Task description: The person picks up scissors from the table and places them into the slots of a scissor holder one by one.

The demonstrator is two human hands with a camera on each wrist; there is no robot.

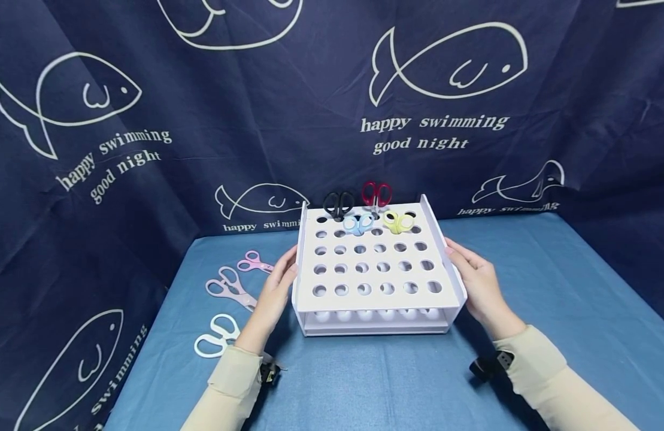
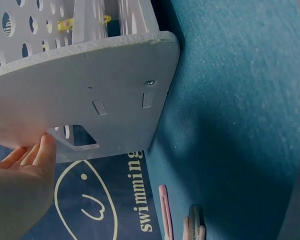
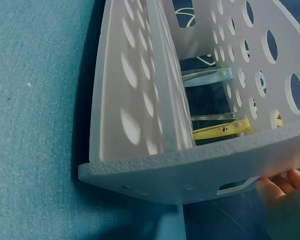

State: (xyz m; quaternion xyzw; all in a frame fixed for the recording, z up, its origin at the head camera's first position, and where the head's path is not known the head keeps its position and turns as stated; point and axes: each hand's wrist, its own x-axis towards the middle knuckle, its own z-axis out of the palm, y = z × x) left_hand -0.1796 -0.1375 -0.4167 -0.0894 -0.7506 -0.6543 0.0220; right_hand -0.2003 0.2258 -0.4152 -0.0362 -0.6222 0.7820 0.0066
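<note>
A white rack (image 1: 369, 257) with rows of round holes stands on the blue table. Black scissors (image 1: 339, 205), red scissors (image 1: 376, 194), light blue scissors (image 1: 358, 225) and yellow scissors (image 1: 399, 222) stand handles-up in holes toward its back. My left hand (image 1: 278, 286) holds the rack's left side panel, its fingertips by a cut-out in the left wrist view. On the opposite panel (image 3: 190, 175), my right hand (image 1: 476, 280) holds near the matching cut-out. The exact curl of several fingers is hidden. Blades (image 3: 222, 131) of the yellow scissors show below the holed top in the right wrist view.
Pink scissors (image 1: 253, 262), mauve scissors (image 1: 229, 287) and white scissors (image 1: 218, 338) lie left of the rack, partly covered by my left hand and forearm. A dark blue fish-print curtain (image 1: 321, 120) hangs behind the table's far edge.
</note>
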